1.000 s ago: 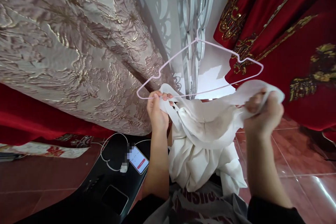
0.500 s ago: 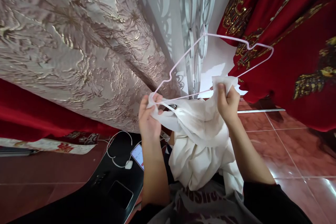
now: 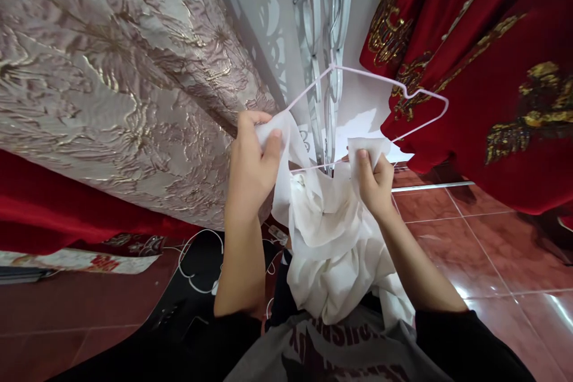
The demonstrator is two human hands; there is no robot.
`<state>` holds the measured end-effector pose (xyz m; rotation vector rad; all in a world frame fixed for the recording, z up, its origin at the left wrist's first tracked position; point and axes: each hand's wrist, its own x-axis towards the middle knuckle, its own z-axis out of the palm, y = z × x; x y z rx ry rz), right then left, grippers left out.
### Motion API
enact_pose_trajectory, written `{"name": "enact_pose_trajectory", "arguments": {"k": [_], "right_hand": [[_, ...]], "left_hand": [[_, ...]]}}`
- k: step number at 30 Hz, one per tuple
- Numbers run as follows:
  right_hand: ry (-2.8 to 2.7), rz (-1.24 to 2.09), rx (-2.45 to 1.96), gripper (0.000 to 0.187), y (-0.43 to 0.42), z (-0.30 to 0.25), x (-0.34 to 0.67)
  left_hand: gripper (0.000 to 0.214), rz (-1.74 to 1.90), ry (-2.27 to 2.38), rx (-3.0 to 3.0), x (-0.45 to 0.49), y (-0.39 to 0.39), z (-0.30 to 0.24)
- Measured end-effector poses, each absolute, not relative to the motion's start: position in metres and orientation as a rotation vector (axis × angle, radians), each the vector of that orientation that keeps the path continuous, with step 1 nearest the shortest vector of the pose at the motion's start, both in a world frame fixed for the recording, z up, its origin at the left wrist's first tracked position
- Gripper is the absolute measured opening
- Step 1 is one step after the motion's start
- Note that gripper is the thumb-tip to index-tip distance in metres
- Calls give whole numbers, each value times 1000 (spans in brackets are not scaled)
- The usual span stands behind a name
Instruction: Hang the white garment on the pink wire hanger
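A white garment [image 3: 331, 250] bunches over my lap, its upper part raised toward a pale pink wire hanger [image 3: 373, 76]. The hanger's hook loops around a white metal stand. My left hand [image 3: 253, 161] grips the garment's cloth over the hanger's left end, thumb on top, and the cloth hides that end. With thumb and fingers my right hand [image 3: 376, 182] pinches another edge of the garment at the hanger's lower right. The hanger's right shoulder is bare, and its bottom bar shows between my hands.
Behind the hanger rises the white metal stand [image 3: 314, 24]. A pink and gold embossed cloth [image 3: 134, 89] hangs at left, a red curtain with gold trim [image 3: 501, 89] at right. A white cable [image 3: 181, 265] lies on a black surface [image 3: 172, 310]. Reddish tiles [image 3: 505, 245] cover the floor.
My left hand has moved up along the hanger, drawing the cloth over its left shoulder. My right hand keeps its pinch. The hanger sits slightly further left in view.
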<state>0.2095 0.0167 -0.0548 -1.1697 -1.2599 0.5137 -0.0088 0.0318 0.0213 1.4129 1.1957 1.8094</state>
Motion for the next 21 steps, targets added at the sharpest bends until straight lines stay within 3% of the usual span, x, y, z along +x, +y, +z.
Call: {"name": "enact_pose_trajectory", "arguments": {"k": [6,11,16,21], "right_hand": [[-957,820,-1074,39,19,-32,258],[-721,855,-1032,12,46,-12,341],[-825,1056,-1147,32,65,33,361],[-1091,1064,-1187,34,50,73,321]], "left_hand": [[18,1624,1302,1756,-21,36,33],[13,1593,1285,1783,-29,35,44],[4,1540,1270,1868,-32,37,43],[8,1542,1288,1883,-26,37,37]]}}
